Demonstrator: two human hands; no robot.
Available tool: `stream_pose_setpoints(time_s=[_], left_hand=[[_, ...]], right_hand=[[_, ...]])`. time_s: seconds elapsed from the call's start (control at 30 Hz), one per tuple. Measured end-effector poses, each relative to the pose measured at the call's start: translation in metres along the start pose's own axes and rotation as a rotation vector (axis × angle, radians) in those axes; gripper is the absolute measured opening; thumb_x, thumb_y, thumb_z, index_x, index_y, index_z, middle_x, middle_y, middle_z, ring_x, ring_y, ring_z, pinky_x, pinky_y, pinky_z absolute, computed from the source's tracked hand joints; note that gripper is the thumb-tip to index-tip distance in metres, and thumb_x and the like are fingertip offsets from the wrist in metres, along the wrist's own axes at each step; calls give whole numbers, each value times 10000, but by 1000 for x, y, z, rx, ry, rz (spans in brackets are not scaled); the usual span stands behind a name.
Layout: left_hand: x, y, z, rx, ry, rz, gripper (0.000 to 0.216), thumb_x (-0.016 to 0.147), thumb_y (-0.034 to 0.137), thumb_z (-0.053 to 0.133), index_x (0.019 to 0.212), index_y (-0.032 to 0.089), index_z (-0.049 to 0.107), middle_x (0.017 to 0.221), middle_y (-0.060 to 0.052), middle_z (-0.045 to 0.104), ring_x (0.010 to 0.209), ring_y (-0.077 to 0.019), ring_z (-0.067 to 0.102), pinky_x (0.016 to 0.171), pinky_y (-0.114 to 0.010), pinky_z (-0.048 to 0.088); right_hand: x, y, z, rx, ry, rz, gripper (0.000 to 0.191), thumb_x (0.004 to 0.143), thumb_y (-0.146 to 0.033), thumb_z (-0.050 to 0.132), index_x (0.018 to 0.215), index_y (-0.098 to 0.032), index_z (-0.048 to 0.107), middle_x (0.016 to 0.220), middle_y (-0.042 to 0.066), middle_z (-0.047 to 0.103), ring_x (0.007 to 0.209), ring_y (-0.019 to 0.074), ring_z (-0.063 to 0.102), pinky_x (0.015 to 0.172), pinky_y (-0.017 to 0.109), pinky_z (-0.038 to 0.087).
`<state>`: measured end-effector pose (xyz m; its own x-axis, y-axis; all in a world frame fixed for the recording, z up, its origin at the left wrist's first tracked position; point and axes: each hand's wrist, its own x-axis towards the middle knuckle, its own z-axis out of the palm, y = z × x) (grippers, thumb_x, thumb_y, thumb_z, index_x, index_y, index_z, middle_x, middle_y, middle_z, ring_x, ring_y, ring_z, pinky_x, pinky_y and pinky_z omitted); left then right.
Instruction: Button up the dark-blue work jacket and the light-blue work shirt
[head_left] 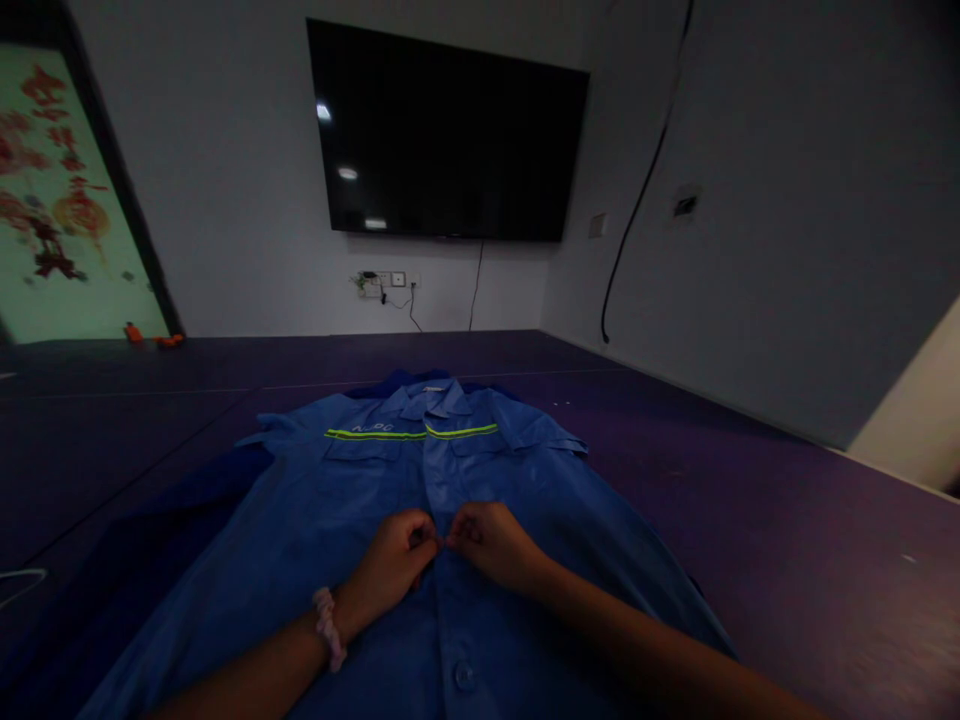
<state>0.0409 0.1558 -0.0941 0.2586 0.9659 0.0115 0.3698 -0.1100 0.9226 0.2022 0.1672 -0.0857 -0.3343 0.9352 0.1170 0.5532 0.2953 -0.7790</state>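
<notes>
A blue work shirt (352,500) with a yellow-green reflective stripe across the chest lies flat, front up, collar pointing away from me. My left hand (394,570), with a pink scrunchie on its wrist, and my right hand (491,545) meet at the shirt's centre front placket. Both have their fingers pinched together on the fabric edge there. A button (463,676) shows lower on the placket, near me.
The shirt rests on a dark purple table (787,540) that stretches to the walls. A black wall screen (450,135) hangs ahead, with sockets and cables below it. A small orange object (135,333) lies at the far left, by a decorated glass door.
</notes>
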Motion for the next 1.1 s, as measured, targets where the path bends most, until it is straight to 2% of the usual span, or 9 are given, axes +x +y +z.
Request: stream_pose_setpoints(time_s=[0.17,0.57,0.83,1.1], left_hand=[[-1,0,0,3,2,2,79,692,245,460,661,175,481,428,88,411,362,-76,383,392,-191,257],[-5,8,2,-14,15,13,44,657,217,454,633,181,461,438,87,389,403,-71,355,429,-193,230],[-3,6,0,-55,-35,20,101,677,264,474,627,176,465,434,94,375,384,-60,328,420,-193,219],[-4,6,0,-17,-27,2,161,697,325,499,658,169,503,445,87,391,409,-71,349,438,-199,239]], right_hand=[[0,1,1,-79,-21,2,54,715,-171,571,726,-140,614,600,-2,595,535,95,522,472,178,324],[-5,-5,0,-218,-15,61,101,741,-192,521,779,-167,610,576,-11,576,494,95,477,453,192,286],[-9,-2,2,-338,-21,-7,145,790,-229,495,895,-178,581,714,23,628,630,129,552,530,210,303],[-5,8,-2,-111,-65,-65,125,785,-139,457,823,-166,573,684,0,598,590,104,526,532,189,329]])
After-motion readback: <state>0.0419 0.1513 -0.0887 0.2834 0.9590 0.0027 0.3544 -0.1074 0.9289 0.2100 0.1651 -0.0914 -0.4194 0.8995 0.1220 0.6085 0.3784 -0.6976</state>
